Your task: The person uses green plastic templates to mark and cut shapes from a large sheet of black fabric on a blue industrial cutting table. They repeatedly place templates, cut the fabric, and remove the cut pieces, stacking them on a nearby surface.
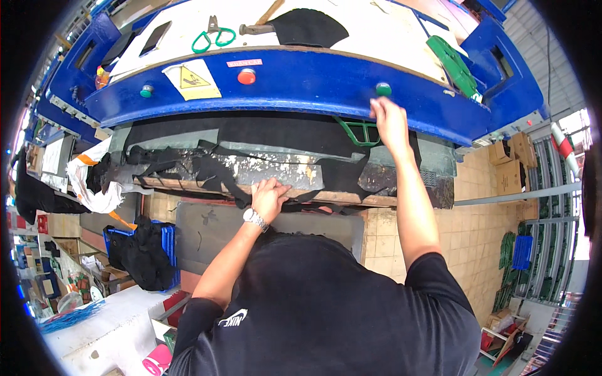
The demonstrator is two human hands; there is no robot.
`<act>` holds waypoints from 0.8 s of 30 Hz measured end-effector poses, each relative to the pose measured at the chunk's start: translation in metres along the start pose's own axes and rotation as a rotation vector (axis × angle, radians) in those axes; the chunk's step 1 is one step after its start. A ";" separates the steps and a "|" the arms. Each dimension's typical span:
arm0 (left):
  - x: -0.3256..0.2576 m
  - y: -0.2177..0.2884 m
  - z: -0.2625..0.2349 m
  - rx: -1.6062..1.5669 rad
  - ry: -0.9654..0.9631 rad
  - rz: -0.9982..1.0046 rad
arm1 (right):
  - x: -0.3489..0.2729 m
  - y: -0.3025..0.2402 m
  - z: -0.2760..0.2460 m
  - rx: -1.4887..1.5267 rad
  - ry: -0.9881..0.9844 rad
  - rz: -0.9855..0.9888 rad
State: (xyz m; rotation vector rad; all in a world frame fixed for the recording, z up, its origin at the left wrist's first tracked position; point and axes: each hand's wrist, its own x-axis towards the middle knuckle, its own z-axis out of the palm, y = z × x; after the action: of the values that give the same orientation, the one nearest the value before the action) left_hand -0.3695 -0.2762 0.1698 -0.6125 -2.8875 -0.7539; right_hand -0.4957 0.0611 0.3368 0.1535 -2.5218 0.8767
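Observation:
I stand at a big blue press machine (pixel 301 81). My left hand (pixel 269 195) rests flat on the front edge of the worn cutting board (pixel 276 170), on black fabric scraps (pixel 213 169); a watch is on that wrist. My right hand (pixel 389 119) is raised to the blue press head, its fingers at the green button (pixel 383 89) on the right. A green metal cutting die (pixel 360 131) sits just below that hand, under the head. A red button (pixel 246 76) and another green button (pixel 146 91) are further left on the same panel.
On top of the press lie green-handled scissors (pixel 213 39), a hammer (pixel 260 26), a black fabric piece (pixel 310 28) and a green die (pixel 454 62). A blue crate with black scraps (pixel 144 250) stands lower left. Cardboard boxes (pixel 508 163) and racks stand right.

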 end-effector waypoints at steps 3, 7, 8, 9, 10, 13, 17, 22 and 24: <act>-0.006 -0.002 0.002 0.005 0.012 -0.006 | -0.081 -0.006 0.004 -0.099 -0.139 0.037; -0.007 0.001 0.002 0.026 0.017 -0.002 | -0.174 -0.003 0.008 -0.136 -0.554 0.291; -0.004 0.002 0.002 0.037 0.002 -0.007 | -0.192 0.000 0.011 -0.181 -0.519 0.167; -0.002 0.003 0.001 0.040 -0.014 0.001 | -0.205 0.004 0.012 -0.225 -0.488 0.052; 0.000 0.004 0.000 0.044 -0.029 0.008 | -0.212 0.010 0.013 -0.234 -0.481 0.060; 0.001 0.000 -0.002 0.055 -0.046 0.027 | -0.218 0.011 0.018 -0.252 -0.462 0.067; -0.009 0.001 -0.011 0.165 0.007 0.128 | -0.227 0.017 0.033 -0.261 -0.325 -0.061; -0.004 0.014 0.014 0.140 0.053 0.017 | -0.243 0.012 0.023 -0.256 -0.300 0.065; -0.001 0.003 0.010 0.093 -0.019 -0.066 | -0.236 -0.016 0.028 -0.287 -0.312 0.075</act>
State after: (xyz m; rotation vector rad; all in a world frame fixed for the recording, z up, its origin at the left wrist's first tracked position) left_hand -0.3674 -0.2689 0.1619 -0.5186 -2.9541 -0.6202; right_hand -0.2932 0.0206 0.2178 0.1095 -2.9300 0.5405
